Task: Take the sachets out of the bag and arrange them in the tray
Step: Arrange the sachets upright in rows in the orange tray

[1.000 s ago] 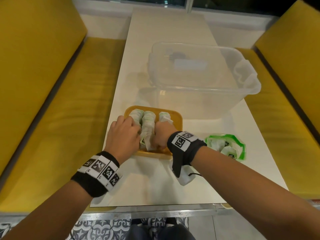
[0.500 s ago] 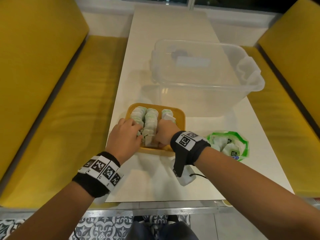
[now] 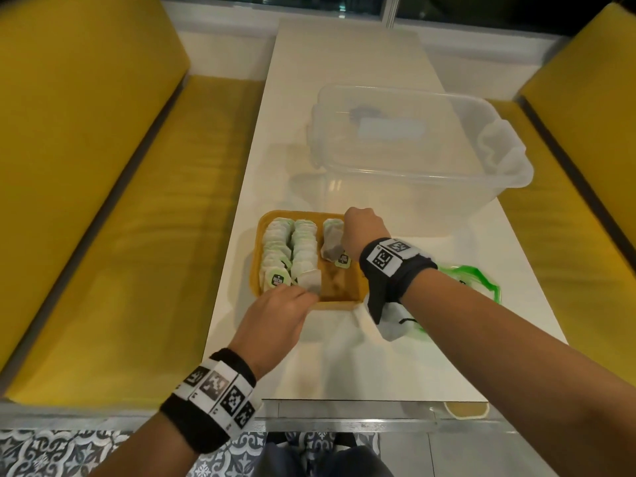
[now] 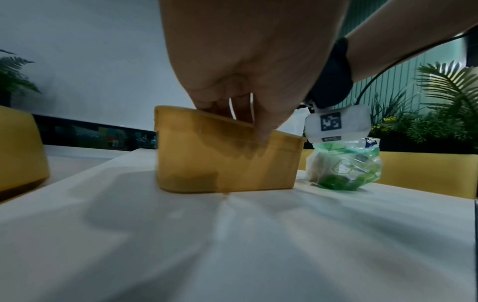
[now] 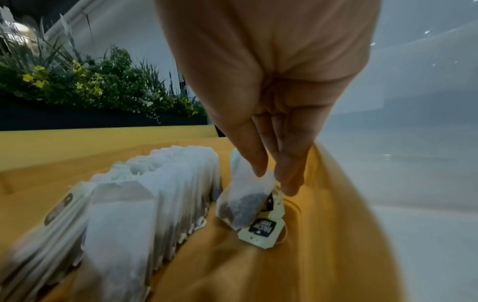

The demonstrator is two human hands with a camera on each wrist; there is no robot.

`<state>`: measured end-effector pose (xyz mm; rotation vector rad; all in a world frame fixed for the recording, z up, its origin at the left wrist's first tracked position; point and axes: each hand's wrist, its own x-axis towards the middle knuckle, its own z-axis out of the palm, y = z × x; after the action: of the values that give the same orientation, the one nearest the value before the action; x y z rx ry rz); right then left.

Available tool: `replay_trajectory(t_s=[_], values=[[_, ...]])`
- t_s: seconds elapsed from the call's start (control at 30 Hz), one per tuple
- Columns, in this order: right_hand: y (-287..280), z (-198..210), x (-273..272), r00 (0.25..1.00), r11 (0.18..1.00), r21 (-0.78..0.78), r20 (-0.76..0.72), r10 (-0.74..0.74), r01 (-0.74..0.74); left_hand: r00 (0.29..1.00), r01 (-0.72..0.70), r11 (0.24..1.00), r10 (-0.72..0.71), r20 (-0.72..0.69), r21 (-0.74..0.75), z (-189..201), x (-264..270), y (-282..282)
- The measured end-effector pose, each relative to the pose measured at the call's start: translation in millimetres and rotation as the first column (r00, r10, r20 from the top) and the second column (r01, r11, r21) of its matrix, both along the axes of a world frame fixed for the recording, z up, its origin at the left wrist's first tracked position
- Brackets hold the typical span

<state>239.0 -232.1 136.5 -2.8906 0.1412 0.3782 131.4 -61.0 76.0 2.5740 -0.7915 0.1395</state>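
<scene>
Head view: both hands were bunched together over the middle row of sachets a second ago; they have since parted. The right hand (image 3: 361, 232) has gone to the far right corner of the yellow tray (image 3: 339, 296), fingers curled down onto a leaning sachet (image 3: 332, 244) that starts a third row. The left hand (image 3: 275, 321) sits at the tray's near edge, fingertips against the front sachet of the middle row (image 3: 304, 251). Beside that lies a full left row (image 3: 275, 251). I judge two rows packed and the third barely begun. The green bag (image 3: 481, 287) lies on the counter (image 3: 344, 366) just past the right wrist, with sachets inside.

Left wrist view: the left hand (image 4: 248, 81) reaches over the tray wall (image 4: 220, 159), fingers pointing down inside. Whether they pinch anything is hidden. The bag (image 4: 344, 163) stands behind the tray.

Right wrist view: the right hand (image 5: 271, 102) pinches the top of the sachet (image 5: 243, 198) between thumb and fingers, the other fingers nearly straight. Its paper tag (image 5: 261, 230) rests on the tray floor (image 5: 232, 265). The packed rows (image 5: 145, 194) stand to that hand's left.
</scene>
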Motion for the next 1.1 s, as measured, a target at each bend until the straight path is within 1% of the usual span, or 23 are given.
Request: replay_trajectory(t_s=[0.1,0.33,0.47,0.6,0.8,1.0,1.1], values=[[3,-1,3,0.999,0.999,0.021,-0.017,0.038,-0.037,1.0,-0.017,1.0,0.017,0.005,-0.026,-5,1,-2],[-1,-8,11,0.998,0.998,0.016,-0.026,0.059,-0.059,1.0,0.003,0.999,-0.004,-0.013,-0.045,-8,2,0],[1,-10,12,0.991,0.992,-0.006,0.052,0.123,-0.122,1.0,0.006,0.999,-0.006,-0.013,-0.036,-6,2,0],[4,-1,14,0.969,0.975,-0.087,0.125,0.213,-0.203,1.0,0.006,0.999,-0.007,-0.007,-0.04,-5,1,0],[6,7,14,0.954,0.941,-0.199,0.065,0.293,-0.275,1.0,0.018,1.0,-0.018,-0.002,-0.024,-3,1,0],[6,10,16,0.948,0.923,-0.234,0.007,0.317,-0.307,1.0,0.008,1.0,-0.008,-0.02,-0.011,-2,1,-1],[3,13,14,0.947,0.929,-0.212,0.042,0.318,-0.303,1.0,-0.001,1.0,0.0,-0.022,-0.006,1,0,-2]])
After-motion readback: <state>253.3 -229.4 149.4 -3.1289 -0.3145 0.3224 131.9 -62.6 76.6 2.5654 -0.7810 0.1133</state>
